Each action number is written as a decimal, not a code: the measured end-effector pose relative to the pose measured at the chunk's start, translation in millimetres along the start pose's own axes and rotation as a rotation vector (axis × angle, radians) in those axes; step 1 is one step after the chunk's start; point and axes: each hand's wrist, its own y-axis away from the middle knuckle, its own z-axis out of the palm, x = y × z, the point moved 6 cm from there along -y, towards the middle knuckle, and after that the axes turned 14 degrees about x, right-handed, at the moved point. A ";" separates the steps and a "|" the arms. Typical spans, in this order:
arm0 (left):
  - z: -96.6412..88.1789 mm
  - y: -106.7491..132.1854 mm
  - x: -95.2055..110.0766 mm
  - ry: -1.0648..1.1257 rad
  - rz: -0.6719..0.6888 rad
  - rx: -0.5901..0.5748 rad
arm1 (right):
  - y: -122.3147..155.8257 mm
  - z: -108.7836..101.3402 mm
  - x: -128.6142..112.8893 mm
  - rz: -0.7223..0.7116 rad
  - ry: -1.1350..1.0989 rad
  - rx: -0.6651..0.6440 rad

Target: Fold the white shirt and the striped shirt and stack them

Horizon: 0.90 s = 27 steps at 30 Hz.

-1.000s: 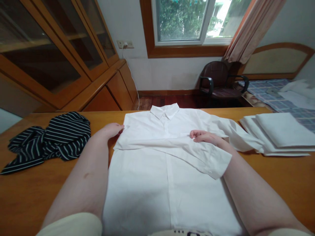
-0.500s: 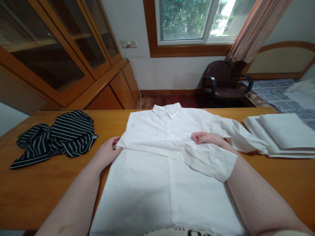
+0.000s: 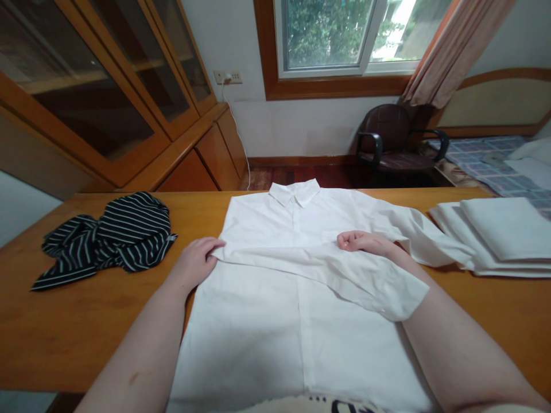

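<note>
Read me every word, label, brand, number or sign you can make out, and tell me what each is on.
No text can be read in full.
Cream cloth at the bottom edge: black print, cut off by the frame; one mark may be part of a letter.
White shirt: no lettering visible.
Black striped cloth: a small pale patch on its right edge, possibly a tag, too small to read.

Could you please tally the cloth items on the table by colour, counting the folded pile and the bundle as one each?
White: 2 (shirt, folded pile)
Black with pale stripes: 1 (bundle)
Total: 3
</note>
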 end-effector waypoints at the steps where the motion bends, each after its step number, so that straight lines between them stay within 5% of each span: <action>1: -0.1 -0.4 2.4 0.017 0.021 -0.001 | -0.4 -0.1 -1.1 -0.004 0.019 0.013; 10: 0.0 2.0 -5.2 0.142 -0.111 -0.160 | -6.8 -4.5 -2.4 -0.068 0.094 -0.017; 16: 3.3 -12.2 -22.0 0.132 -0.437 -0.011 | -3.8 -1.8 -0.7 -0.016 0.058 0.017; 19: 14.0 -25.5 -25.7 0.141 -0.580 -0.032 | -5.3 -2.3 0.4 -0.014 0.063 0.013; 24: 33.2 -43.8 -26.6 0.201 -0.649 -0.097 | -6.8 -3.0 0.1 -0.041 0.086 0.015; 27: 35.4 -49.8 -29.4 0.245 -0.646 0.004 | -4.0 -3.1 -2.6 -0.063 0.078 0.043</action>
